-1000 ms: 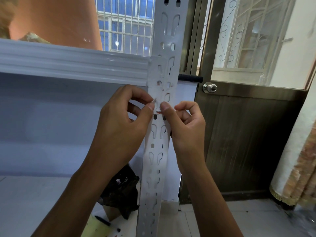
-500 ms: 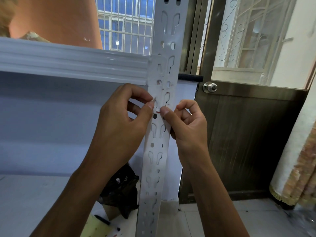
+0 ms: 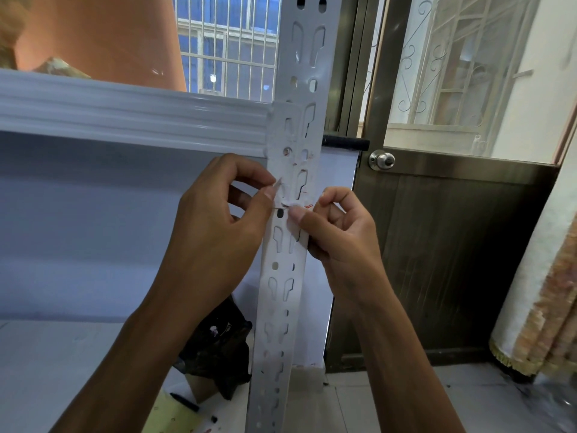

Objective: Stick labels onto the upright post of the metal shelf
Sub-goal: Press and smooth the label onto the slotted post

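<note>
Seen from the head camera, the label [image 3: 288, 204] now curls up at its left corner, which lay closer to the post [image 3: 281, 292] half a second ago; both grips have barely shifted. The left grip [image 3: 218, 232] pinches that raised corner between thumb and forefinger. The right grip [image 3: 338, 242] clamps the post, its thumb pressing the label's lower edge against the front. The label is small, white, crumpled and red-marked, and sits just below the shelf beam [image 3: 125, 120].
</note>
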